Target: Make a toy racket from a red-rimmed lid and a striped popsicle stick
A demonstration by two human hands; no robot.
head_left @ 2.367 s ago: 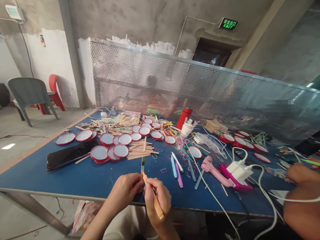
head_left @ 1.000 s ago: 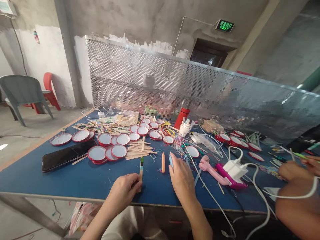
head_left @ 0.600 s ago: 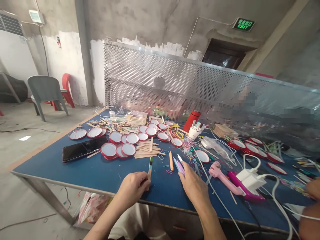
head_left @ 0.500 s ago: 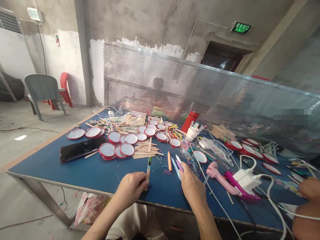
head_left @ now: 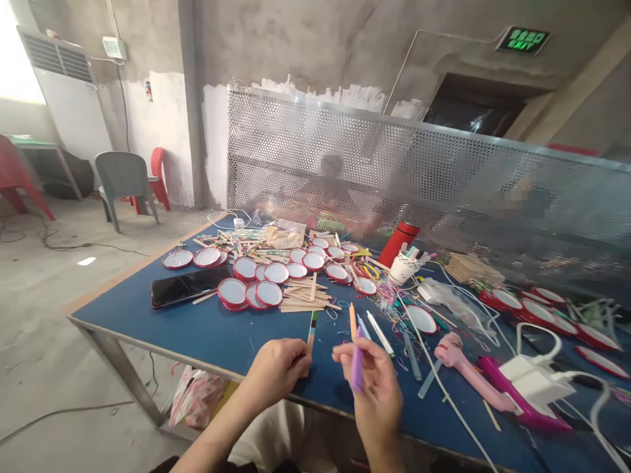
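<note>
Purple marker (head_left: pixel 357 369) in loosely curled grip of right hand (head_left: pixel 378 392), striped stick (head_left: pixel 312 333) pinched by left hand (head_left: pixel 279 365); firm up hold, brace stick against counter (head_left: pixel 210 340).

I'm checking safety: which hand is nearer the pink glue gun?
Right: the right hand, holding a purple pen, is left of the pink glue gun; the left hand is farther left.

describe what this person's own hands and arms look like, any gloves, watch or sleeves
The left hand and right hand are gloveless, with no watch or bracelet in view. The visible forearms are uncovered; dark cloth, perhaps a sleeve, shows beside the left one at the bottom edge.
</note>
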